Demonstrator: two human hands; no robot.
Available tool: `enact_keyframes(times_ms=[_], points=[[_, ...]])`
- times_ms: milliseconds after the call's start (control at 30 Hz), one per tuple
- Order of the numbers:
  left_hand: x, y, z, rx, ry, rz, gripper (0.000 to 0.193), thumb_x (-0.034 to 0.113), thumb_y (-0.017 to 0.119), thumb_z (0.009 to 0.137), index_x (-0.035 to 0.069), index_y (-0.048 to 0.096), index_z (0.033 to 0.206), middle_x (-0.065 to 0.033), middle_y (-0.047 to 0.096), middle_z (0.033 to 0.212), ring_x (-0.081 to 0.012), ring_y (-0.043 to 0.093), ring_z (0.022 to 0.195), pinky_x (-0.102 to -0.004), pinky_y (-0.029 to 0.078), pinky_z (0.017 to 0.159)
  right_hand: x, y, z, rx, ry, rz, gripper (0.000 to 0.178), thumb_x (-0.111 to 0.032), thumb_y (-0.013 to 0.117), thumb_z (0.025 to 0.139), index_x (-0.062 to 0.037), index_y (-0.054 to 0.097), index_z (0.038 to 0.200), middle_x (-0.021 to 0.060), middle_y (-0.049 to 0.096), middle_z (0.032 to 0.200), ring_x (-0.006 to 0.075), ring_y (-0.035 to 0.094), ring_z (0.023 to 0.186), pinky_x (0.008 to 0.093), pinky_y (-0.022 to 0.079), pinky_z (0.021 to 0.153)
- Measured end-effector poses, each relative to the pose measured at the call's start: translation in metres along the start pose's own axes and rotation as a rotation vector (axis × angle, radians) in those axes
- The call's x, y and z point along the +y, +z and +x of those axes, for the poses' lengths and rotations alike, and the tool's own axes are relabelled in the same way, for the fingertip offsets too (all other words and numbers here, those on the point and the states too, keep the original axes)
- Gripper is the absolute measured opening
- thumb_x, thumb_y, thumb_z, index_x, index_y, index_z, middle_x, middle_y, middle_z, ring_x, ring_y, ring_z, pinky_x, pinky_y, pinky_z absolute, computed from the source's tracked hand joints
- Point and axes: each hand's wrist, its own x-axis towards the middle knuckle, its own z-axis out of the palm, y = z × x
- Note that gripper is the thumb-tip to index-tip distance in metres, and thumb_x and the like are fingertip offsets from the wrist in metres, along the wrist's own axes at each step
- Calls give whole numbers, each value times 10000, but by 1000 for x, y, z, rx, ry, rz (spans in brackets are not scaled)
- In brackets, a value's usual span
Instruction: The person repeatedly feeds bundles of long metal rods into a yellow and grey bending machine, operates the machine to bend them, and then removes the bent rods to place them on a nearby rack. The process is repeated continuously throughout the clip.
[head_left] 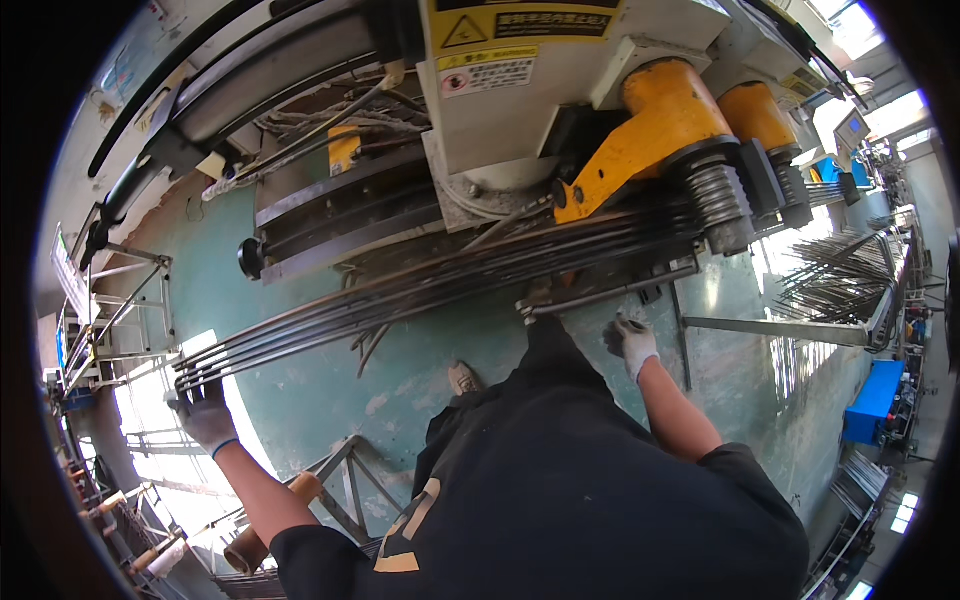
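Note:
A bundle of long dark metal rods (330,312) stretches from the yellow-armed bending machine (640,125) out to the left. At the rods' left ends is my left hand (208,420), in a glove with darkened fingers, closed round them from below. The rods' right part lies by the machine's ridged steel roller (717,200), under the yellow arm. My right hand (635,346), in a whitish glove with dark fingers, hangs apart from the rods, to the right of my body. Its fingers are loosely bent, with the thumb apart, and nothing shows in them.
A metal frame stand (350,485) with a brown roll (262,535) is at lower left. Many thin rods (835,275) lie heaped on a rack at the right, near a grey bar (775,330). A blue box (873,402) stands beyond. My shoe (462,378) is on the green floor (400,400).

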Motion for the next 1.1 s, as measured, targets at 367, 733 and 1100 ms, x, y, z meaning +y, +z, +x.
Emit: enact_keyframes(times_ms=[367, 733, 1100], points=[[-284, 73, -203, 455, -518, 12, 546, 416, 462, 1183, 20, 584, 1539, -191, 570, 1641, -412, 585, 1456, -630, 459, 1246, -36, -113, 154, -213, -473, -1212, 345, -315, 593, 1130, -49, 758, 1276, 128, 814, 1126, 267, 765, 1029, 420, 611, 876], [-305, 54, -222, -478, -558, 243, 348, 253, 470, 1156, 165, 719, 1383, -7, 676, 1540, -214, 556, 1487, -416, 387, 1289, 41, -131, 254, -175, -441, -800, 339, -328, 595, 1118, -86, 784, 1262, 145, 823, 1138, 261, 771, 1071, 412, 598, 912], [-295, 133, -229, -772, -551, -17, 532, 434, 496, 1182, 64, 595, 1551, -180, 655, 1520, -408, 614, 1330, -560, 502, 1116, -115, -101, 18, 151, -414, -219, 402, -292, 725, 1094, 28, 731, 1338, 122, 813, 1136, 194, 745, 1056, 343, 564, 966]])
